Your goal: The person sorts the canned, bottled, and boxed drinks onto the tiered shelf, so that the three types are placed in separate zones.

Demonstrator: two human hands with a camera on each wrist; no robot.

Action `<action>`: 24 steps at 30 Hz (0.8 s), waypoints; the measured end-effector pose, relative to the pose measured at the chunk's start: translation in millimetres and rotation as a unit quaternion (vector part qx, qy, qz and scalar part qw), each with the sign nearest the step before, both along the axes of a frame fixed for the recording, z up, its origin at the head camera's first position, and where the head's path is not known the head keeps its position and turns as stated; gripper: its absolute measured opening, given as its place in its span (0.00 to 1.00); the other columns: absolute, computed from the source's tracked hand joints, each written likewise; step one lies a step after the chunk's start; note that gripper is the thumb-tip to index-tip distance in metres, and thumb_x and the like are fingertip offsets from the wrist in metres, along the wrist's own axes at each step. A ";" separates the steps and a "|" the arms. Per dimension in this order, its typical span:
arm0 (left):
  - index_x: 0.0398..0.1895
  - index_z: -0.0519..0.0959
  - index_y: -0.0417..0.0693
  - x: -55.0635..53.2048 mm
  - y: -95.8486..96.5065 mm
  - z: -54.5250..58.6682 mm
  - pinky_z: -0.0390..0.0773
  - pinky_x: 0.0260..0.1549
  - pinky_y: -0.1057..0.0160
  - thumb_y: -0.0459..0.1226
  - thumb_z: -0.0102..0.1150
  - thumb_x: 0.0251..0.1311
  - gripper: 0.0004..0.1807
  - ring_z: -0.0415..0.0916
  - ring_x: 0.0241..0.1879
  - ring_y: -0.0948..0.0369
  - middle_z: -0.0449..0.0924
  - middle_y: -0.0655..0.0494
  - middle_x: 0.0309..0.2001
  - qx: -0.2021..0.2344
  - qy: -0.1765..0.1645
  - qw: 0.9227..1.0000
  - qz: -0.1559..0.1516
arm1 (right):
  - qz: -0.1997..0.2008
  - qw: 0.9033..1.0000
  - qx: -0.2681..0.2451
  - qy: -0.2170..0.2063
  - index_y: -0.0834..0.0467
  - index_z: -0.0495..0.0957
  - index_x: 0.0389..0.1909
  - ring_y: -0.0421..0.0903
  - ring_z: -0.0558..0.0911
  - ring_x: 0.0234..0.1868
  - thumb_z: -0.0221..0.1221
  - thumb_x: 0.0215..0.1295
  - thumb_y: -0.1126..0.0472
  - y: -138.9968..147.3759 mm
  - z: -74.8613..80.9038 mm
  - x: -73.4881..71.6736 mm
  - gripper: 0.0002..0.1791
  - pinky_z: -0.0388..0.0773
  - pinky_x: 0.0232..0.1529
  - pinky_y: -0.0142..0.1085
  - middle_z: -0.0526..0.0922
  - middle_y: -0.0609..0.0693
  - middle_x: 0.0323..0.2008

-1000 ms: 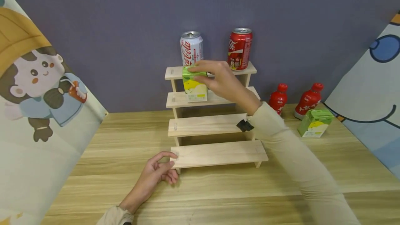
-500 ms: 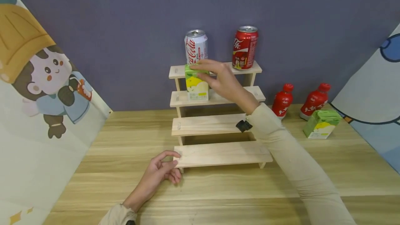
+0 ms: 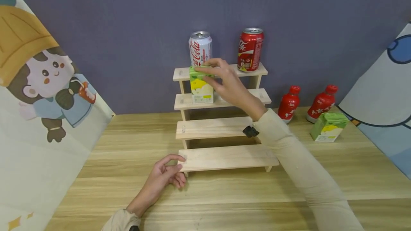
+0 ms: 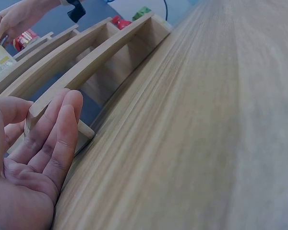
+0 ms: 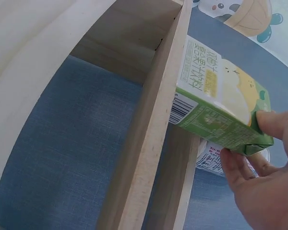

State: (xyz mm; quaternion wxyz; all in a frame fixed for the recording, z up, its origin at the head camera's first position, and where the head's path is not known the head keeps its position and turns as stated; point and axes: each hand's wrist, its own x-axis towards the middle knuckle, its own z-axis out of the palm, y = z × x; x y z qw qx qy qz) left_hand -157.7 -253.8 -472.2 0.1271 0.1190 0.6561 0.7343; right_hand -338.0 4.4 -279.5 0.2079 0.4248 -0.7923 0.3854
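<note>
My right hand point(image 3: 229, 85) holds a green and yellow juice carton point(image 3: 201, 90) near its top, thumb on the front and fingers at the upper edge. The carton stands upright on the left part of the second-highest tier of a stepped wooden display rack point(image 3: 224, 158). In the right wrist view, the thumb lies against the carton point(image 5: 230, 96), with the other fingers beside its far end. My left hand point(image 3: 163, 174) pinches the left end of the rack's lowest tier between thumb and index finger. The left wrist view shows its other fingers point(image 4: 62, 143) extended below the board.
On the top tier stand a white cola can point(image 3: 200, 49), partly behind the carton, and a red cola can point(image 3: 250, 49). Two red bottles point(image 3: 289, 104) and a second green carton point(image 3: 329, 127) stand on the wooden table point(image 3: 224, 202), right of the rack. A dark wall rises behind.
The carton has shifted slightly left on its tier, and one finger of the right hand has lifted a little. The left hand keeps its place on the rack. The head view has moved slightly.
</note>
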 end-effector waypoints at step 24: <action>0.60 0.68 0.32 -2.9 1.8 -2.5 0.86 0.25 0.57 0.36 0.51 0.74 0.19 0.84 0.25 0.54 0.86 0.46 0.28 -0.010 0.005 1.000 0.006 | -0.053 0.998 -0.018 0.039 0.55 0.77 0.62 0.49 0.69 0.65 0.63 0.66 0.68 27.3 -5.8 23.6 0.23 0.69 0.66 0.44 0.74 0.54 0.61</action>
